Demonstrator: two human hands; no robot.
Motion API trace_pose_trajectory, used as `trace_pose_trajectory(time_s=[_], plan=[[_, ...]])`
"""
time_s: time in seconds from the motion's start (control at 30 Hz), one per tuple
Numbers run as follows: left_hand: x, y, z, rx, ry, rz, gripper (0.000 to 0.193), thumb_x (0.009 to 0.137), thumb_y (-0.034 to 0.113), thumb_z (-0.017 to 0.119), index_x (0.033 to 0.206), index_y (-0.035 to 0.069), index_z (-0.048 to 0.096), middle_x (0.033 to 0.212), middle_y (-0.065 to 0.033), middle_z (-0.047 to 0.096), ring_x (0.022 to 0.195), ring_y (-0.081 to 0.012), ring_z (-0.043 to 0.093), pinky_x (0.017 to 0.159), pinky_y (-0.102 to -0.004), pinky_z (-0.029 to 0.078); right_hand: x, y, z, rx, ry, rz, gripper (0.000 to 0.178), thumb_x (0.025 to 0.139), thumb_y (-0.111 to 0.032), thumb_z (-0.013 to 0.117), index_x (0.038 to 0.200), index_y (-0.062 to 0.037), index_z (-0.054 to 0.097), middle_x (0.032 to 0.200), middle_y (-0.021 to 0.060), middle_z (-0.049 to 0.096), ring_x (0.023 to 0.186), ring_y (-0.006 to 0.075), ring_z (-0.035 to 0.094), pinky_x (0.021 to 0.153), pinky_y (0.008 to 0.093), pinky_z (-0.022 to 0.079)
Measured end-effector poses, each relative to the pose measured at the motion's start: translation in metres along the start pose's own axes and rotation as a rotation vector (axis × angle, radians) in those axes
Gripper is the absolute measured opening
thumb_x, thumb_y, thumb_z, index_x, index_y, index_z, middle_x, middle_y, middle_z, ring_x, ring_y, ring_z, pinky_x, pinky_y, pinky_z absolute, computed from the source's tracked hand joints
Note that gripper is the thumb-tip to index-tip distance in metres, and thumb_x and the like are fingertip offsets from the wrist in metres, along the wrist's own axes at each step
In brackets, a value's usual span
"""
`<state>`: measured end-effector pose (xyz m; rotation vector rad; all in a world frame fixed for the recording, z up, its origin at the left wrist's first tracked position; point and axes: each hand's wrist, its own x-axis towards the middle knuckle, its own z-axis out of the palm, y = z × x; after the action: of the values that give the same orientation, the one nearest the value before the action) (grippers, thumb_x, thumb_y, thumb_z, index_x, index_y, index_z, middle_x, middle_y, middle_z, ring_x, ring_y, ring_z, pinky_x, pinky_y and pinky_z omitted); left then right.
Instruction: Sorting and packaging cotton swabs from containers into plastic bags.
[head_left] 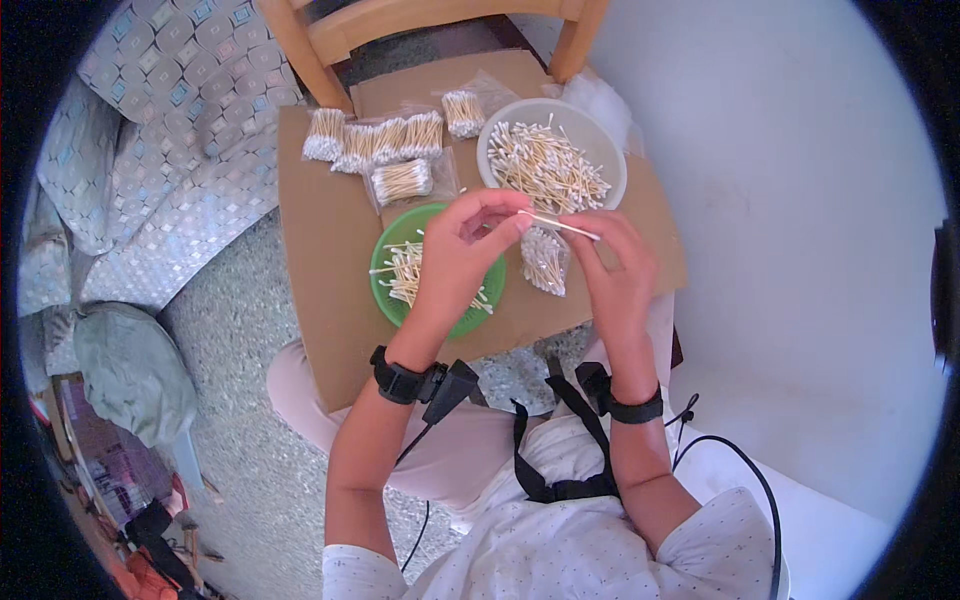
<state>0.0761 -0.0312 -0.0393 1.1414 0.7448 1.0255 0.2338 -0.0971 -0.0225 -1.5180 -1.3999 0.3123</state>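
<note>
My left hand (468,248) pinches a few cotton swabs (560,224) by one end, above a green plate (478,312) strewn with swabs. My right hand (615,270) holds a small clear bag (545,260) partly filled with swabs, and its fingers touch the other end of the pinched swabs. Both hands hover over a brown cardboard sheet (330,260) resting on my lap.
A white bowl (600,140) heaped with swabs stands at the back right of the cardboard. Several filled clear bags (375,142) lie along the far edge. A wooden chair (330,45) stands beyond, with a patterned cloth (170,150) to the left and a white wall to the right.
</note>
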Motion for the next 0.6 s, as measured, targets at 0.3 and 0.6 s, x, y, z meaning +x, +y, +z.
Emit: trace_pose_trajectory(time_s=[0.3, 0.6], plan=[[0.000, 0.008, -0.009, 0.004, -0.055, 0.045, 0.022, 0.086, 0.005, 0.068, 0.107, 0.002, 0.062, 0.106, -0.0052, 0.066, 0.096, -0.0108, 0.060, 0.086, -0.0245, 0.047, -0.009, -0.008, 0.011, 0.000, -0.065, 0.015, 0.017, 0.087, -0.016, 0.066, 0.102, -0.0079, 0.070, 0.089, 0.0103, 0.070, 0.077, 0.0262, 0.067, 0.071, 0.0345, 0.050], [0.002, -0.002, -0.008, -0.219, -0.015, 0.011, 0.026, 0.086, 0.005, 0.067, 0.111, 0.003, 0.060, 0.104, -0.0051, 0.065, 0.096, -0.0106, 0.059, 0.089, -0.0251, 0.045, -0.009, -0.002, 0.015, -0.040, -0.069, 0.006, 0.016, 0.086, -0.015, 0.068, 0.098, -0.0061, 0.070, 0.089, 0.0109, 0.070, 0.076, 0.0269, 0.066, 0.067, 0.0347, 0.050]])
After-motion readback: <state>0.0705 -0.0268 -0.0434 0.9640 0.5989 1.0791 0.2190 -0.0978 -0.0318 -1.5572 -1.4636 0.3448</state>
